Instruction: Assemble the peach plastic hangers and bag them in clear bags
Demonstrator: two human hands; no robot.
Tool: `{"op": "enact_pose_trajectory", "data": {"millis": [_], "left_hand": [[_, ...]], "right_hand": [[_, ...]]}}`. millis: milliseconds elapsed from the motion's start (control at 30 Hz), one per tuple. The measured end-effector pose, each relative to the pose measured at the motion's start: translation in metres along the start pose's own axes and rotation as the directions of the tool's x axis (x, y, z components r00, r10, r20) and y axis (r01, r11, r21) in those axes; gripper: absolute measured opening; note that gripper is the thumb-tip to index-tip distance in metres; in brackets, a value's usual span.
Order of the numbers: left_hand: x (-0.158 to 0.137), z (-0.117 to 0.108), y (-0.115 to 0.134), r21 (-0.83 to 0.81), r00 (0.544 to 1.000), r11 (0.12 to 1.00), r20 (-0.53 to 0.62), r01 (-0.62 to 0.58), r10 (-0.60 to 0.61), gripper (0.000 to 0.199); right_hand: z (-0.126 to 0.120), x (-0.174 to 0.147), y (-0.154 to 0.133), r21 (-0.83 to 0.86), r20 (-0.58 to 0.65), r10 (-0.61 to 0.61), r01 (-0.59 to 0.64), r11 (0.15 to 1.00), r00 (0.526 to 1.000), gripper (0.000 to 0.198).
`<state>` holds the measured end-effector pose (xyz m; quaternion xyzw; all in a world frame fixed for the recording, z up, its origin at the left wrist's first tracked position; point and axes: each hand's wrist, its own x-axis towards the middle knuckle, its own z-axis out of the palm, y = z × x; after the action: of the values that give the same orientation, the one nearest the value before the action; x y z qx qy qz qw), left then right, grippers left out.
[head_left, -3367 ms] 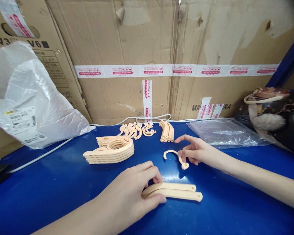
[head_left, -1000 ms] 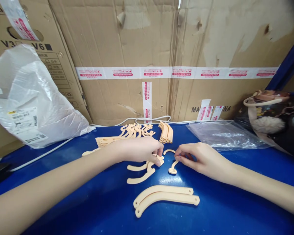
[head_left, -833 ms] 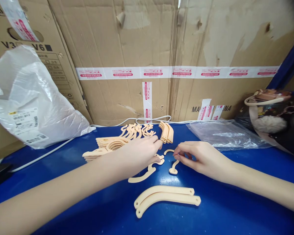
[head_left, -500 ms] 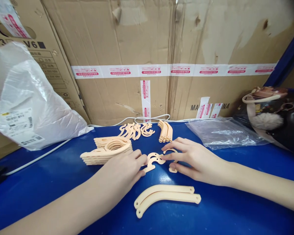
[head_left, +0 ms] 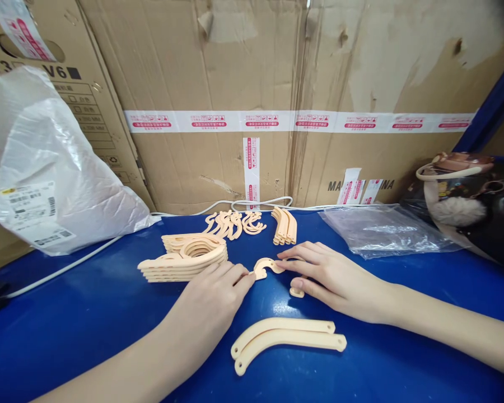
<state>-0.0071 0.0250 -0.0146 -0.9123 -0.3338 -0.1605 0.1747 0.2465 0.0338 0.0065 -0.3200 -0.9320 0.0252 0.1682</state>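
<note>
Between my hands a beige hook-shaped piece [head_left: 264, 265] lies on the blue tabletop [head_left: 109, 330]. My left hand [head_left: 218, 288] pinches its left end between thumb and fingers. The index fingertip of my right hand [head_left: 330, 274] touches its other end. Under that hand is a second beige hook [head_left: 297, 292], partly covered, with my thumb on its lower end and my fingers over its top. Closer to me, two curved beige arms [head_left: 289, 340] with end holes lie side by side, untouched.
Left of my hands stands a stack of beige hanger frames [head_left: 168, 272]. Behind are a pile of loose hooks [head_left: 233, 225] and a bundle of curved arms [head_left: 284, 225]. A clear plastic bag [head_left: 386, 229], a white parcel bag [head_left: 54, 168], a handbag [head_left: 457, 196] and cardboard boxes [head_left: 210, 73] surround the area.
Two hooks lay offset between my hands; now a single hook outline shows there. My left hand has moved slightly up and its fingers have closed in. The right hand has barely moved.
</note>
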Motion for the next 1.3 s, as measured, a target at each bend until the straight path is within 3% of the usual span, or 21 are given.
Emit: {"op": "enact_pose_trajectory", "data": {"millis": [133,267,500,633,767,867,900,967,1067,1200,1300], "left_hand": [[0.001,0.0,0.003,-0.024,1.0,1.0,-0.018,-0.003,0.003,0.032],[-0.001,0.0,0.006,0.007,1.0,1.0,0.007,0.024,-0.024,0.036],[-0.005,0.002,0.006,0.056,1.0,0.998,0.009,0.019,-0.02,0.036],[-0.005,0.003,0.005,0.057,1.0,0.998,0.015,0.013,-0.014,0.035],[-0.004,0.002,0.006,0.039,1.0,0.999,-0.012,0.011,-0.011,0.034],[-0.002,-0.011,0.007,-0.087,0.996,0.996,-0.086,0.011,-0.018,0.027],[-0.001,-0.018,0.008,-0.18,0.997,0.984,-0.076,0.008,-0.022,0.023],[0.0,-0.031,0.01,-0.39,0.999,0.921,0.05,0.001,0.02,0.014],[-0.001,-0.042,0.014,-0.508,0.959,0.861,0.232,-0.021,0.16,0.017],[-0.001,-0.038,0.016,-0.502,0.93,0.865,0.314,-0.006,0.189,0.019],[0.001,-0.03,0.017,-0.522,0.932,0.851,0.33,0.05,0.148,0.016]], "right_hand": [[-0.002,-0.003,0.006,-0.048,-0.056,0.06,-0.063,0.997,0.997,0.026],[-0.002,-0.003,0.007,-0.087,0.016,0.076,-0.075,0.993,0.997,0.021],[-0.005,-0.003,0.006,-0.111,0.079,0.116,-0.106,0.988,0.99,0.024],[-0.007,-0.005,0.005,-0.214,0.04,0.182,-0.17,0.962,0.982,0.028],[-0.006,-0.006,-0.002,-0.27,0.009,0.452,-0.433,0.86,0.892,0.044],[-0.009,-0.008,-0.001,-0.266,0.06,0.573,-0.541,0.798,0.817,0.048],[-0.011,-0.008,0.001,-0.242,0.099,0.594,-0.56,0.792,0.798,0.046],[-0.016,-0.01,0.009,-0.137,0.222,0.617,-0.602,0.786,0.755,0.037],[-0.021,-0.011,0.025,0.095,0.392,0.59,-0.67,0.737,0.705,0.025],[-0.021,-0.008,0.036,0.417,0.404,0.553,-0.685,0.598,0.729,0.018],[-0.016,-0.004,0.029,0.66,0.374,0.528,-0.619,0.426,0.762,0.019]]}}
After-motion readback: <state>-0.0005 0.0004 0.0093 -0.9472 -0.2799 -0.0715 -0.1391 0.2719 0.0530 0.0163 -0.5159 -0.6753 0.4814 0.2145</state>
